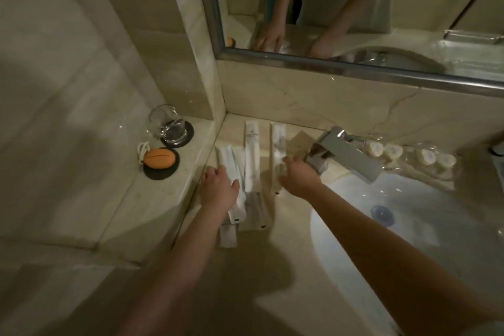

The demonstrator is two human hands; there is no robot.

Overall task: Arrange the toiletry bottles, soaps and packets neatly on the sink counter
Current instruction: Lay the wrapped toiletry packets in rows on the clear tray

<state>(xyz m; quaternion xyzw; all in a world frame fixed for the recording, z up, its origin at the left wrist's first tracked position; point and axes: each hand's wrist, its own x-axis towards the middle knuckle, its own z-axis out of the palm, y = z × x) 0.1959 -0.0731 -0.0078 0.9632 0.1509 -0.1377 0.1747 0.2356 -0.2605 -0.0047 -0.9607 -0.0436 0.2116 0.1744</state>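
Several long white toiletry packets lie side by side on the beige sink counter (289, 229), left of the tap. My left hand (218, 188) rests flat with spread fingers on the leftmost packets (229, 161). A middle packet (251, 155) lies untouched between my hands. My right hand (298, 174) touches the lower part of the rightmost packet (278, 142); whether it grips the packet is unclear. Several small round wrapped soaps (392, 151) sit in a row behind the tap, at the back right.
A chrome tap (343, 155) juts over the white basin (409, 226) on the right. On the raised ledge at left stand a glass tumbler (167, 124) and an orange soap (159, 157), each on a dark coaster. A mirror (354, 8) hangs above.
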